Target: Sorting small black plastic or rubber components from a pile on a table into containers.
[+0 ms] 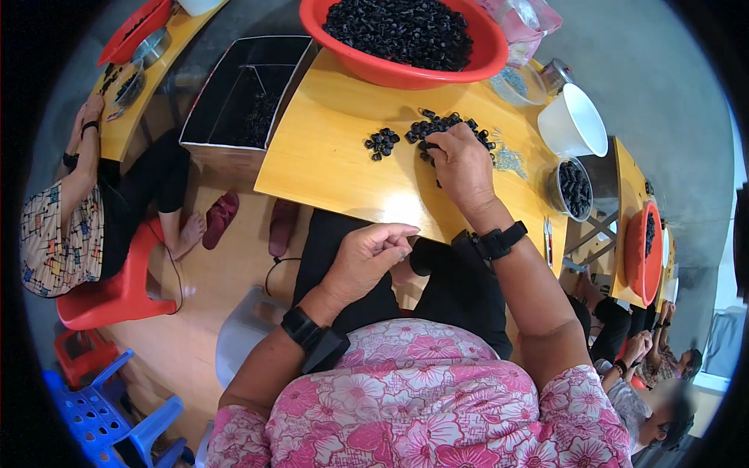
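Looks like smooth wood on the table [328,164], with a glossy patch, and shiny red plastic in the basin [413,77]. Seems like slightly glossy black plastic in the small parts [382,143]. Shows smooth plastic in the bucket [566,123] and matt cloth in the shirt [421,417].

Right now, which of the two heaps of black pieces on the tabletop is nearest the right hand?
The larger, sprawling heap, partly hidden by the right hand; the smaller heap sits apart to its left, uncovered.
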Demonstrator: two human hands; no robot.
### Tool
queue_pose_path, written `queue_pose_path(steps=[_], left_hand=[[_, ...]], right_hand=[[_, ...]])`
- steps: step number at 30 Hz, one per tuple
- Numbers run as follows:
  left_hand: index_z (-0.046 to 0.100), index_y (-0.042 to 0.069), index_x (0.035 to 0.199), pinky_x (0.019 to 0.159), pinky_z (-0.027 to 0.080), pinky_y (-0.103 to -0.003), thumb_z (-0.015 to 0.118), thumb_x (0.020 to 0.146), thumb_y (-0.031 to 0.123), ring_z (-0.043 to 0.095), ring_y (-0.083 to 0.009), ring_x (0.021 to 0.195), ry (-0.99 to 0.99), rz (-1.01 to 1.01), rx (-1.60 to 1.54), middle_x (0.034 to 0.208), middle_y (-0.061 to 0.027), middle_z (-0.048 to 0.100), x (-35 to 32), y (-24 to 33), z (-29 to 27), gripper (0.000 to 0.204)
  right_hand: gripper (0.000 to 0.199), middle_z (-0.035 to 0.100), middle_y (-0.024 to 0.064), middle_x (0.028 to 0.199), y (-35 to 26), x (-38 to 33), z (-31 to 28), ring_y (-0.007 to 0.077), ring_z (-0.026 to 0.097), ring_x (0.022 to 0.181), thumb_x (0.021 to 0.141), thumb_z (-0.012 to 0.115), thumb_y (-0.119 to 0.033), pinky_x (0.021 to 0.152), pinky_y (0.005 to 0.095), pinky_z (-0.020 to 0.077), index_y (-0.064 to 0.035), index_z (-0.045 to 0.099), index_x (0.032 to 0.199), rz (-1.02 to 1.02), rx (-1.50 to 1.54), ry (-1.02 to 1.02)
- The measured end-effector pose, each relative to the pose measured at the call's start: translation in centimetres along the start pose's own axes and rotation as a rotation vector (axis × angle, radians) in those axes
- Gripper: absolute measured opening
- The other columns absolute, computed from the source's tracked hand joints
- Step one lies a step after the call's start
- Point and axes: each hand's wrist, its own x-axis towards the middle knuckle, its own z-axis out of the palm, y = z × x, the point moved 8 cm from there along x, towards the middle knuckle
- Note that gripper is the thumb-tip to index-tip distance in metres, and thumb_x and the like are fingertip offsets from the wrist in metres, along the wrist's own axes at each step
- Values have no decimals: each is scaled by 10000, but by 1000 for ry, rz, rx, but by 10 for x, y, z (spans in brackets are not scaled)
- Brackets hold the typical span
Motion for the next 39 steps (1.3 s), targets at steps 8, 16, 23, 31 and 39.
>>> queue_pose_path(steps=[8,16,23,31,39], left_hand=[[609,-23,1189,884,482,-241,588,932,71,602,-92,989,13,-20,46,1090,-48,658,2,2,-1,274],[619,-23,1171,871,487,-242,596,928,76,604,-89,977,23,21,87,1072,-42,662,1,5,2,263],[618,-13,1154,836,491,-236,594,930,94,601,-71,917,67,41,-9,998,-22,665,-1,0,-5,249],[586,-29,1178,837,517,-301,522,987,182,620,-123,881,41,46,-234,1029,-61,638,3,-12,-11,291],[612,-32,1134,826,523,-267,577,948,122,623,-111,846,-7,11,-106,990,-44,645,0,-9,-4,244]], right_hand=[[139,574,120,899,1,4,11,321,608,833,785,628,-76,718,423,501,-72,695,908,-2,-131,-91],[177,579,111,917,2,9,16,313,611,835,778,623,-89,721,416,506,-68,694,939,-36,-240,-158],[195,557,120,854,-35,-12,-18,319,600,796,763,620,-48,693,408,498,-62,646,955,-188,28,-118],[217,541,96,810,-89,-73,-35,297,592,723,736,663,-92,648,390,493,-67,629,949,-417,196,-221],[258,620,80,871,-61,-94,-22,235,624,797,745,697,20,707,307,506,-51,669,991,-76,609,-264]])
